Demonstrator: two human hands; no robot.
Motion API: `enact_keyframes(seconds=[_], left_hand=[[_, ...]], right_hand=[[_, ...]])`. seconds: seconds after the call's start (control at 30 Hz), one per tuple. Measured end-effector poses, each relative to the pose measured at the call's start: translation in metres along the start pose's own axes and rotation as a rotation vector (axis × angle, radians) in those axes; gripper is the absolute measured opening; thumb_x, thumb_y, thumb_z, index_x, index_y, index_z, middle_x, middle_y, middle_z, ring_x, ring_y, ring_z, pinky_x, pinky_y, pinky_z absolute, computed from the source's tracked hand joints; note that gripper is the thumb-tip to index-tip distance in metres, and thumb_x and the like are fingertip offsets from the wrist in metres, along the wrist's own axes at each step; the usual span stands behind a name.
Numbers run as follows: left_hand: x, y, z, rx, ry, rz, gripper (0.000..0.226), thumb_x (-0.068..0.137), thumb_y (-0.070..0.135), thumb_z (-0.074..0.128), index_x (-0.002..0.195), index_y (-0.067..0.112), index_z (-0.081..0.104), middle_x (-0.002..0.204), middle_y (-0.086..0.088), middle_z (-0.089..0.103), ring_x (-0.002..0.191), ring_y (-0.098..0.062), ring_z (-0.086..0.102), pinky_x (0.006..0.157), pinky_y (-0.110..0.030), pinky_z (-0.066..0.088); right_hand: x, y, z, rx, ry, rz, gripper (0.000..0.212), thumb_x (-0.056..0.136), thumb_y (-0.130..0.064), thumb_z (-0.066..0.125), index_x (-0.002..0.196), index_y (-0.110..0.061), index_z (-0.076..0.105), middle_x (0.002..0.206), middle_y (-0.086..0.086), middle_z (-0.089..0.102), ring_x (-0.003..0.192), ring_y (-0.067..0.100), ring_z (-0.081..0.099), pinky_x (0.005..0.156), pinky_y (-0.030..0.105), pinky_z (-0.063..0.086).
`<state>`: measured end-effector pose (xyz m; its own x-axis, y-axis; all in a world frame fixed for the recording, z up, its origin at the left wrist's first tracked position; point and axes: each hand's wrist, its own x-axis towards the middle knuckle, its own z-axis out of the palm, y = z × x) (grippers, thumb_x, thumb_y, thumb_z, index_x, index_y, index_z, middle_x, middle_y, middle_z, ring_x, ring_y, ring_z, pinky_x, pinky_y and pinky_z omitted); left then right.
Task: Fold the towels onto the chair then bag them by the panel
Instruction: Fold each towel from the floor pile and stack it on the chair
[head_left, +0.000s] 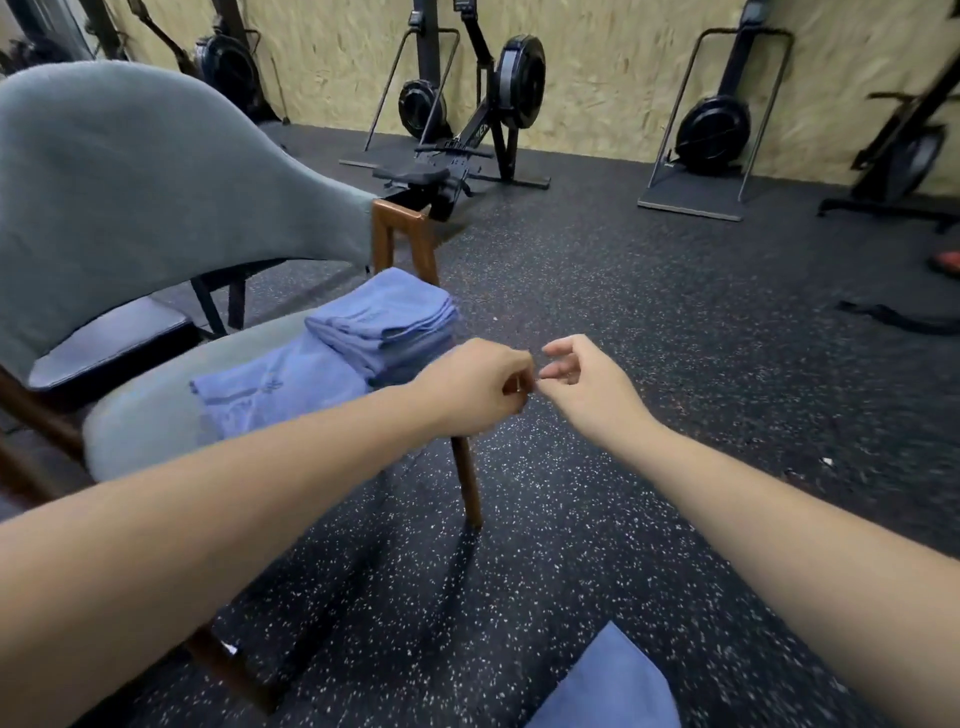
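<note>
A stack of folded blue towels sits on the right part of the grey chair seat. One more folded blue towel lies flat beside the stack, nearer to me. My left hand hovers just right of the seat's front corner with its fingers curled in, and I see nothing in it. My right hand is close beside it, its fingers loosely bent and its fingertips almost touching the left knuckles; it holds nothing. Another blue cloth shows at the bottom edge, apart from both hands.
The chair has a tall grey back and wooden legs. Rowing machines stand along the chipboard wall at the back. A black strap lies on the speckled rubber floor at the right.
</note>
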<state>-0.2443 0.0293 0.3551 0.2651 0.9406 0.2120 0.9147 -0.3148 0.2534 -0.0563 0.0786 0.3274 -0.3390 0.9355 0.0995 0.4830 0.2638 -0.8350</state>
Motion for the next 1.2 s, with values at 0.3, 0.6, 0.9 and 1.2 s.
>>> enact_keyframes(seconds=[0.3,0.6,0.9,1.2], left_hand=[[-0.021,0.105,0.145,-0.105,-0.331,0.014,0.012,0.092,0.025,0.066,0.101,0.032,0.070,0.092,0.007,0.075,0.090,-0.020,0.070,0.079,-0.041,0.060],[-0.102,0.175,0.292,-0.180,-0.577,-0.079,0.020,0.091,0.031,0.069,0.109,0.025,0.073,0.102,0.002,0.076,0.099,-0.024,0.069,0.080,-0.037,0.058],[-0.183,0.215,0.373,-0.088,-0.711,-0.042,0.031,0.096,0.035,0.066,0.125,0.025,0.067,0.112,-0.005,0.055,0.111,-0.033,0.063,0.074,-0.036,0.040],[-0.200,0.222,0.380,0.006,-0.573,-0.019,0.028,0.104,0.024,0.049,0.118,0.015,0.070,0.120,-0.010,0.067,0.110,-0.034,0.065,0.072,-0.037,0.033]], right_hand=[[-0.126,0.139,-0.045,-0.011,0.022,0.320,0.014,0.096,-0.025,0.073,0.110,-0.028,0.070,0.091,-0.008,0.072,0.071,0.011,0.061,0.065,0.029,0.044],[-0.265,0.259,-0.020,-0.058,0.002,0.598,0.018,0.087,-0.012,0.068,0.096,-0.026,0.073,0.087,-0.006,0.076,0.075,0.010,0.065,0.067,0.024,0.049],[-0.358,0.332,0.022,-0.225,-0.314,0.686,0.036,0.082,-0.021,0.084,0.116,-0.016,0.073,0.106,-0.001,0.075,0.100,0.019,0.070,0.090,0.028,0.053],[-0.389,0.345,0.037,-0.477,-0.283,0.494,0.010,0.091,-0.025,0.070,0.096,-0.021,0.062,0.108,0.004,0.067,0.101,0.030,0.066,0.081,0.038,0.051]])
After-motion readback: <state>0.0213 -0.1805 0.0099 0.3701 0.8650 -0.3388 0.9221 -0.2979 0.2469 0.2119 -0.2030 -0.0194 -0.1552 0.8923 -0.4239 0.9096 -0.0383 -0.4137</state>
